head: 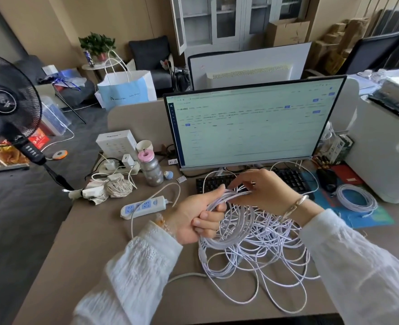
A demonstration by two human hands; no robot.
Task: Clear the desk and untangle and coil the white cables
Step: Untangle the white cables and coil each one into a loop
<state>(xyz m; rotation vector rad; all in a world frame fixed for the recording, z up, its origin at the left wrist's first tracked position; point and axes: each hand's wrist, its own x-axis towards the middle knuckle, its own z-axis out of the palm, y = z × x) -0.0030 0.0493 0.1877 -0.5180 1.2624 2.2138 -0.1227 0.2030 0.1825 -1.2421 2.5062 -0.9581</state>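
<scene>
A large tangle of white cable (pixel 259 252) sprawls over the brown desk (pixel 81 249) in front of me. My left hand (pixel 193 216) grips a bundle of coiled loops of that cable, lifted a little above the desk. My right hand (pixel 261 188) is just beyond it, fingers curled and pinching strands at the top of the same bundle. The loops hang down from both hands into the loose tangle. A second white cable (pixel 355 198), neatly coiled, lies on the blue mat at the right.
A monitor (pixel 250 123) stands behind a black keyboard (pixel 290 179). To the left lie a white power strip (pixel 142 206), a bottle (pixel 150 168), crumpled chargers (pixel 109 186) and a white box (pixel 116 141). A black mouse (pixel 326 179) and printer (pixel 386 146) sit at right; a fan (pixel 8 102) stands left.
</scene>
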